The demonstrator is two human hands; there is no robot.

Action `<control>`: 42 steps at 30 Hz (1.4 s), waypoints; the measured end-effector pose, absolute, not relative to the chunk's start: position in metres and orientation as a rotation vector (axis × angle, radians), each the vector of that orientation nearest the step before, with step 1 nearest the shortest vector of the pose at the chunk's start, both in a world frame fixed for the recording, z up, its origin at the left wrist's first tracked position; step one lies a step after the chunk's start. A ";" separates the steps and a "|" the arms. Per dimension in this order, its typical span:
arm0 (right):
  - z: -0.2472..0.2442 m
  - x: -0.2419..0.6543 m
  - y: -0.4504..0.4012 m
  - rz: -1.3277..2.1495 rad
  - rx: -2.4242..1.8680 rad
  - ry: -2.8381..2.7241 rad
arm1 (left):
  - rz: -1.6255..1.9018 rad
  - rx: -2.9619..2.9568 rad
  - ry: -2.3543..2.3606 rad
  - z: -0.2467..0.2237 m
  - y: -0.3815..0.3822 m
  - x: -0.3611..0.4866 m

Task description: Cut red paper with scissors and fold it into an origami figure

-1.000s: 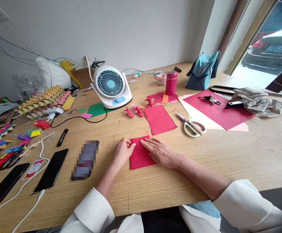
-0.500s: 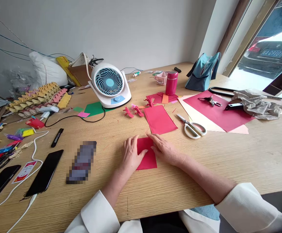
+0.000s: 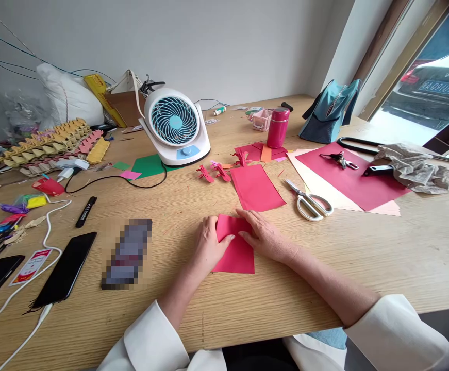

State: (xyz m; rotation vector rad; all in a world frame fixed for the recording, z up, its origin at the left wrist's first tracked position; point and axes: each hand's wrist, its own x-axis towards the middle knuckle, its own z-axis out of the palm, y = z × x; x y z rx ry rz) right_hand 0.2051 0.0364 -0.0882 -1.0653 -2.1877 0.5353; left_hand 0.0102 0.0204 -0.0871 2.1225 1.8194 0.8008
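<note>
A smooth, rectangular piece of red paper [image 3: 237, 257] lies between two bare hands on a wood-grained bench [image 3: 263, 309].
The fingers of the left hand [image 3: 209, 246] curl loosely at its left edge, thumb flat on its face; those of the right hand [image 3: 267, 237] reach its upper right edge, thumb also on top. Both hands are half open, touching the paper; whether either pinches it cannot be told. Beyond lie a flat red sheet [image 3: 258, 186], white-handled metal scissors [image 3: 305, 197] and frilly red paper shapes [image 3: 221, 172]. Pale lettering on the black marker [image 3: 86, 212] and print on the red-and-white card [image 3: 31, 267] are too small to read.
</note>
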 end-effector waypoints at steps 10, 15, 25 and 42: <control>-0.077 0.207 0.039 1.312 -1.045 -1.734 | 0.774 1.946 1.436 -0.067 0.016 0.012; -0.076 0.210 0.044 1.427 -1.043 -1.296 | 0.932 1.713 1.376 -0.068 0.025 -0.001; -0.062 0.212 0.039 1.538 -1.007 -1.279 | 0.902 1.738 1.281 -0.060 0.022 0.000; -0.068 0.205 0.035 1.331 -1.015 -1.797 | 0.949 2.060 1.218 -0.060 0.015 0.011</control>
